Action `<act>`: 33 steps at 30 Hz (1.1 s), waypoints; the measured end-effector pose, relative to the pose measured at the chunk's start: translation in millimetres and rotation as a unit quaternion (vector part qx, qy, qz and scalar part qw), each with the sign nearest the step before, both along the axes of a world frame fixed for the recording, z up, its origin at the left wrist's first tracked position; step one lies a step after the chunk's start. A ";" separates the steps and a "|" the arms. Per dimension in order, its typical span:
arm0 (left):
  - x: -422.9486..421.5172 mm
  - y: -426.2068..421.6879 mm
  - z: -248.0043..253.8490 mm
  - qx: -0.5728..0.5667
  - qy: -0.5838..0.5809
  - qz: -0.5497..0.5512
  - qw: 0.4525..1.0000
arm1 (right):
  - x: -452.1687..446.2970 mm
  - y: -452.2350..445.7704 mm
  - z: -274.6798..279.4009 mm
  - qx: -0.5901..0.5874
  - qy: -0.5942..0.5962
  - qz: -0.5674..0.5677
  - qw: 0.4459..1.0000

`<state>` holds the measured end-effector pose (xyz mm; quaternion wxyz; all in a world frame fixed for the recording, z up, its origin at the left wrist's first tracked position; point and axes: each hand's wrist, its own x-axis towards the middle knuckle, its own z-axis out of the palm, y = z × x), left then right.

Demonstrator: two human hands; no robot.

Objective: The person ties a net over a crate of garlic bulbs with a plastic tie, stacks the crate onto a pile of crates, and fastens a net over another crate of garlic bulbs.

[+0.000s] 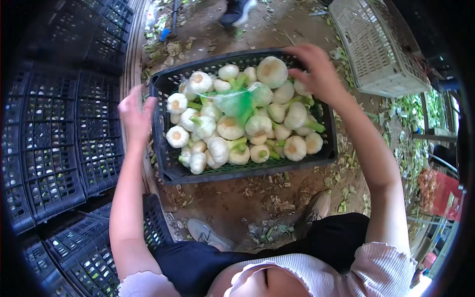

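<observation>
A black plastic crate [242, 174] full of white garlic bulbs [230, 127] with short green stems stands in front of me. On top of the bulbs lies a small clear and green net or bag [241, 105]. My left hand [135, 113] is at the crate's left side, fingers apart, holding nothing. Over the far right corner of the crate is my right hand [316, 72], slightly blurred, its fingers spread and empty; whether it touches the rim I cannot tell.
Stacked black crates [44, 143] fill the left side. A white crate [368, 49] stands at the upper right. Another person's shoe [238, 12] is beyond the garlic crate. Leaf scraps and peelings litter the ground [213, 198].
</observation>
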<state>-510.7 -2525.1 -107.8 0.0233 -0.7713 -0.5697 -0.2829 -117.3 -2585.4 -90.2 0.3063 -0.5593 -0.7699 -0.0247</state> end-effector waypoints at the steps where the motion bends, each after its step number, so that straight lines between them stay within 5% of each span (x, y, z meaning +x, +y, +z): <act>1: -27.5 9.9 -17.0 -0.092 -0.106 0.161 0.977 | 18.7 -16.0 -6.8 -0.054 0.036 -0.079 0.995; 2: -52.6 18.8 -23.0 -0.351 -0.276 0.172 0.878 | 35.3 -34.6 -18.7 -0.110 0.071 -0.159 0.978; 4: -5.4 -13.4 -5.3 -0.565 -0.459 0.203 0.655 | 52.4 -74.1 -50.9 -0.374 0.179 -0.161 0.896; 5: -10.4 -19.9 -51.7 -0.432 -0.371 0.138 0.810 | 44.8 -83.9 -56.9 -0.376 0.232 -0.197 0.875; 10: -16.4 -16.7 -54.5 -0.434 -0.280 0.179 0.837 | 42.0 -91.8 -64.3 -0.454 0.280 -0.277 0.799; 15: 18.7 -87.6 16.1 -0.386 -0.309 0.247 0.833 | 74.0 -110.3 -71.3 -0.432 0.255 -0.292 0.814; 16: 14.7 -108.8 24.5 -0.380 -0.291 0.241 0.844 | 60.7 -118.9 -29.3 -0.449 0.233 -0.341 0.792; 17: 17.1 -131.3 44.4 -0.399 -0.316 0.251 0.824 | 81.4 -142.3 -43.3 -0.430 0.312 -0.278 0.800; 23: 35.9 -263.5 184.1 -0.482 -0.407 0.366 0.684 | 87.5 -209.6 137.2 -0.545 0.093 -0.276 0.786; 33: 51.5 -535.2 399.6 -0.372 -0.537 0.497 0.572 | 61.4 -300.8 392.6 -0.532 -0.010 -0.124 0.838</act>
